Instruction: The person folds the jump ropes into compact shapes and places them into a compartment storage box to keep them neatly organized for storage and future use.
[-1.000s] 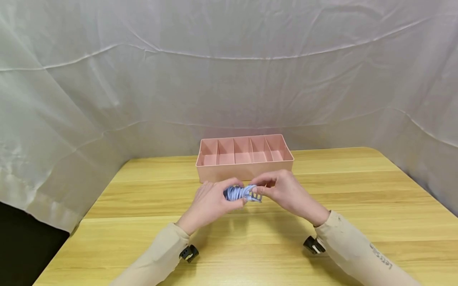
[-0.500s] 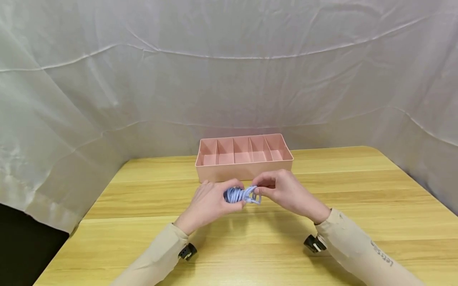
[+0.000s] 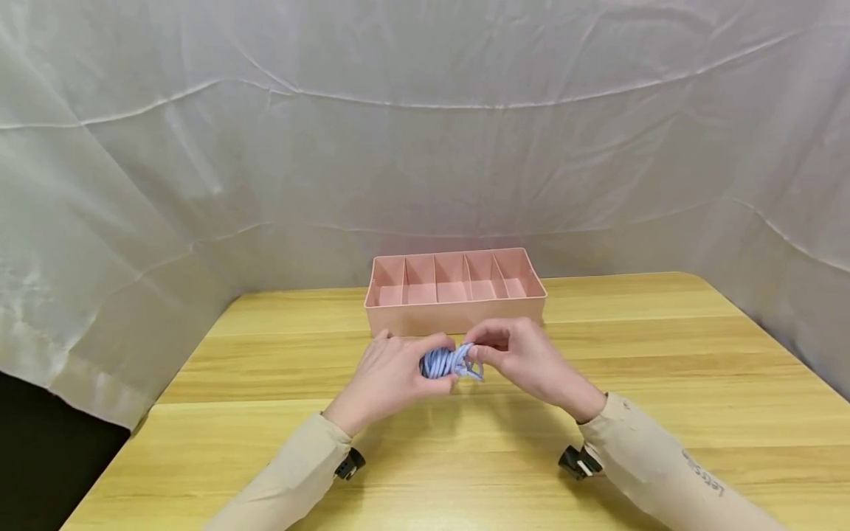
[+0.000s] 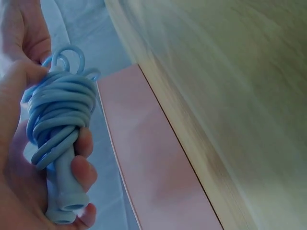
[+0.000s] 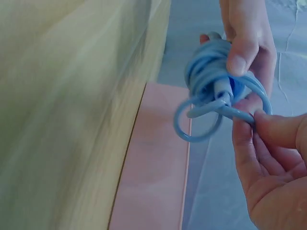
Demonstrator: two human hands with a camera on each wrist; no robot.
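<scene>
Both hands have edged closer together just in front of the pink divided box (image 3: 454,291): left hand (image 3: 388,380) grips the coiled blue cord (image 3: 446,362) steady while right hand (image 3: 524,354) pinches its loose loop.

The coiled cord (image 3: 446,363) looks like smooth, slightly glossy pale-blue rubbery plastic. The tray (image 3: 454,316) is matt pink plastic with thin dividers. The bench (image 3: 664,383) is light wood grain with a soft sheen, backed by wrinkled white cloth (image 3: 425,133).
</scene>
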